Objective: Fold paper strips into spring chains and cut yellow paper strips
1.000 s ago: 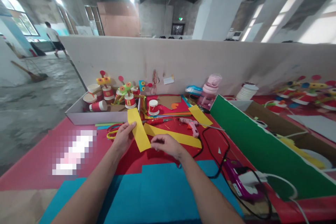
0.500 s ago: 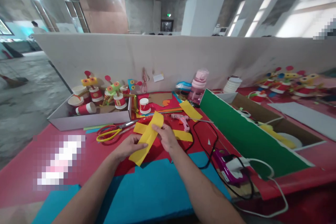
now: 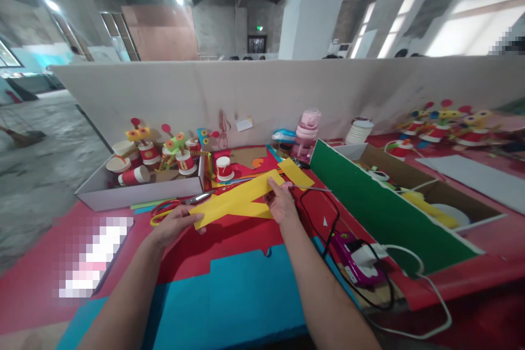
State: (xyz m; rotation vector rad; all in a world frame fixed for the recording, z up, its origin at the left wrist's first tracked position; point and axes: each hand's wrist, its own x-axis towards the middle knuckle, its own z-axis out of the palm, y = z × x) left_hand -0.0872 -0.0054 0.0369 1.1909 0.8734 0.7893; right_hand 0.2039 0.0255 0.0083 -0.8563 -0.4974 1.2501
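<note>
A strip of yellow paper (image 3: 232, 199) is stretched between my two hands above the red table cover. My left hand (image 3: 174, 224) pinches its lower left end, and my right hand (image 3: 282, 201) grips its upper right end. Beneath it lies a second yellow strip (image 3: 252, 209), partly covered. Scissors (image 3: 200, 198) with red and yellow handles lie just behind my left hand. A pink glue gun (image 3: 287, 185) is mostly hidden behind my right hand. Another yellow paper piece (image 3: 296, 173) rests farther back.
On the left, a white box (image 3: 143, 194) holds paper-cup figures. A green-sided box (image 3: 381, 210) stands on the right, beside a purple power strip (image 3: 356, 262) with cables. Blue sheets (image 3: 241, 290) cover the near edge. A white paper cup (image 3: 223, 167) stands at the back.
My hands have moved apart, left hand leftward and right hand rightward. The yellow strip has turned from steep to nearly level and is now held at both ends.
</note>
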